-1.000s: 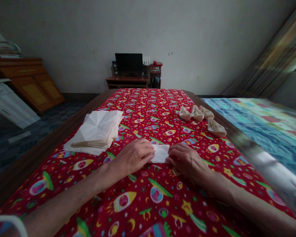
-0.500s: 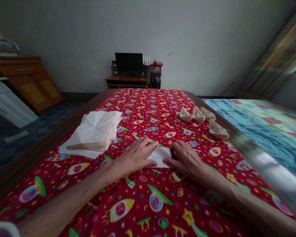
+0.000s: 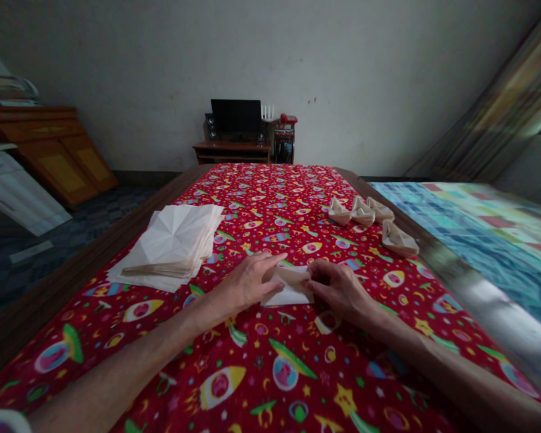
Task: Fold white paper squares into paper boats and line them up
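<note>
A small folded sheet of white paper (image 3: 288, 294) lies on the red patterned cloth between my hands, one flap of it lifted. My right hand (image 3: 338, 285) pinches the flap's right end between thumb and fingers. On the paper's left side rests my left hand (image 3: 255, 279), thumb on the near layer and fingers stretched out along the far edge. Left of my hands sits a stack of creased white paper (image 3: 175, 240). Several folded paper boats (image 3: 399, 238) stand at the right side of the cloth.
The red cloth (image 3: 279, 192) covers a long dark wooden table. Beyond its far end, a monitor (image 3: 237, 115) stands on a small desk against the wall. To the right is a bed with a patchwork cover (image 3: 469, 240). Wooden cabinets (image 3: 58, 156) stand at the left.
My right hand has closed on the paper's right end and raised a flap that lay flat before. My left hand stays nearly in place. The stack and boats are unmoved.
</note>
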Demonstrator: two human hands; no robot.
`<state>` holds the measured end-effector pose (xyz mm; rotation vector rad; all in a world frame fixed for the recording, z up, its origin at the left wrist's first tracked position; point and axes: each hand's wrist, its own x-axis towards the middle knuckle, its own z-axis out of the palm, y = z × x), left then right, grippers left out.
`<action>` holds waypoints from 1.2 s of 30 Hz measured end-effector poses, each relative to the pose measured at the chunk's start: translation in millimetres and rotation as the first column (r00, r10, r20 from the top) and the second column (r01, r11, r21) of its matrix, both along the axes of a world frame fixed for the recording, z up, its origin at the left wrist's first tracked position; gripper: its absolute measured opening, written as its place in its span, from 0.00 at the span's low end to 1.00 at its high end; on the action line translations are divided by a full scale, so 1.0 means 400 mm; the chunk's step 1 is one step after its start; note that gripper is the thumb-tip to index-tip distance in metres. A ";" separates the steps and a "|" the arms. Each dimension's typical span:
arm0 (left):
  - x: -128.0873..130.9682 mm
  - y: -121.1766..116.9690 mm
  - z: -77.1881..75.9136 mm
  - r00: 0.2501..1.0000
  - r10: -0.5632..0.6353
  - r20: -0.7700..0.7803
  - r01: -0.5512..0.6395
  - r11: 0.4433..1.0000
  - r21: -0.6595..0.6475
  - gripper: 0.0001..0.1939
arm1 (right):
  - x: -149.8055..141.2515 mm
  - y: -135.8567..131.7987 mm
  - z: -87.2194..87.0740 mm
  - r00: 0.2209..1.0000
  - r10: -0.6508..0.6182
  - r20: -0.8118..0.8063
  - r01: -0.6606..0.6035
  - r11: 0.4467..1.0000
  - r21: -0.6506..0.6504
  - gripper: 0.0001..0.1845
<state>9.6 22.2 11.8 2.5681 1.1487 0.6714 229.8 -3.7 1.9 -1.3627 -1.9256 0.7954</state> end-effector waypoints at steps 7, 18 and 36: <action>-0.022 0.044 0.041 0.988 0.013 0.151 -0.063 0.940 0.336 0.27 | -0.006 0.067 -0.018 0.970 -0.091 -0.225 0.126 0.981 0.145 0.07; -0.024 0.042 0.020 1.000 0.002 -0.015 0.004 0.913 0.407 0.27 | -0.006 0.067 0.015 0.961 -0.160 0.225 0.006 0.826 0.563 0.04; -0.012 -0.127 -0.008 0.965 0.063 -0.256 0.005 0.967 0.256 0.09 | 0.005 0.026 -0.008 0.860 0.386 0.334 -0.505 0.736 0.451 0.10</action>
